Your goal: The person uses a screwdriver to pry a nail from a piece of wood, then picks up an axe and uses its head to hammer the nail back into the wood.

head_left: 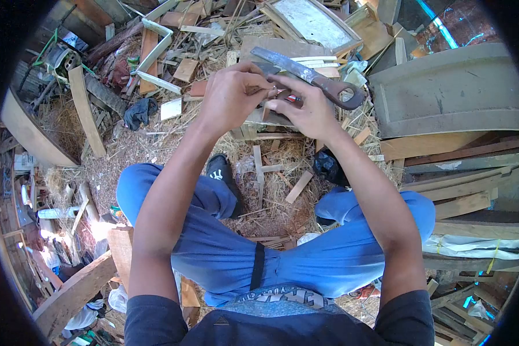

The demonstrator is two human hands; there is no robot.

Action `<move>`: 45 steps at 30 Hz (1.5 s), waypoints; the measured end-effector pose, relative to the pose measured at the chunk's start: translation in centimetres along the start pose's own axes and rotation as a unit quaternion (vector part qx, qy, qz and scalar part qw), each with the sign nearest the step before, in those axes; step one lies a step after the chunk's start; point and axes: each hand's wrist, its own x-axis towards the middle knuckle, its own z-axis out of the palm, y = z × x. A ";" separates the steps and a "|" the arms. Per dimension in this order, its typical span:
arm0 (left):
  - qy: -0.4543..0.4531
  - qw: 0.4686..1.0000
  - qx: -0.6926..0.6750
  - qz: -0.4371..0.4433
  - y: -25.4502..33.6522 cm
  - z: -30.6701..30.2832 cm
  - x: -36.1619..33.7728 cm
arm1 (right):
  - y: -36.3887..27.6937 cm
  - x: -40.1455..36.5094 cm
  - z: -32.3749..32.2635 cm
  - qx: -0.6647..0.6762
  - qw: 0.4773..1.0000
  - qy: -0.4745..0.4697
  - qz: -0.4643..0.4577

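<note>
1. Dark shirt (271, 331), nearest the camera; blue trousers (323, 259) beyond, knees wide, likely to leave reaching room.
2. Low wooden stand (245, 133) ahead, wood scraps around; hands meet above its near edge.
3. Handsaw (288, 64) seems to lie across the stand, just beyond the right hand, handle past the right edge. Probably there so both hands stay free. Long axis diagonal: blade end to the far left, handle to the near right.
4. Left hand (228, 98): fingertips pressed together, pinching a small piece (279, 91).
5. Right hand (308, 112): thumb and forefinger close on the same piece, presumably steadying it.
6. Small piece: between both hands' fingertips, mostly hidden; can't tell its direction or long axis.
</note>
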 end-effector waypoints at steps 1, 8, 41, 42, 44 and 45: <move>0.001 1.000 0.006 -0.003 0.1 0.0 0.0 | 0.3 0.0 -0.1 0.000 1.000 0.000 0.000; 0.010 1.000 0.022 0.011 0.1 0.1 -0.1 | 4.8 -3.0 0.2 -0.367 0.928 -0.030 0.061; 0.010 1.000 0.023 0.018 0.5 -0.2 -0.3 | 0.6 -1.5 0.3 -0.173 0.970 0.078 0.150; 0.010 1.000 0.023 0.018 0.4 -0.2 -0.4 | 0.7 -1.2 0.1 -0.174 0.970 0.079 0.150; 0.005 0.999 0.037 0.010 0.4 -0.2 -0.4 | 0.9 -0.7 -0.7 -0.197 0.962 0.158 0.105; 0.006 0.999 0.036 0.011 0.2 -0.2 -0.4 | 0.1 -0.4 -1.2 -0.198 0.962 0.157 0.105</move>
